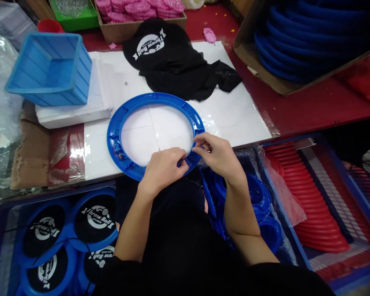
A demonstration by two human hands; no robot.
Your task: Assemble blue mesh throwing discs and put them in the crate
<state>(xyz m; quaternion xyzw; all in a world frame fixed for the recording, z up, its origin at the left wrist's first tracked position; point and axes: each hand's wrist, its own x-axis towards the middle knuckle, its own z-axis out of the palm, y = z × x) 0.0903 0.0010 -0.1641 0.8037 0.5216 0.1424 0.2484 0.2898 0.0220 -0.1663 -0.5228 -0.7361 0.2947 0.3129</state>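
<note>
A blue plastic ring [156, 97] lies on the white board at the table's near edge, with small posts along its channel and a small wired part [119, 153] at its left. My left hand [168, 166] is closed on the ring's near rim, its fingers curled. Close by at the ring's right side, my right hand [214, 150] is pinched at the rim; whatever sits between its fingertips is too small to make out. Behind the ring lie black fabric pieces [179, 61], the top one printed "Throw Ball".
A blue bin [77, 70] stands on white sheets at left. Behind are a box of pink parts [111, 31] and a green tray [77, 22]. A carton of blue rings [277, 84] stands right. Below the table are finished discs [94, 216] and red rings [314, 205].
</note>
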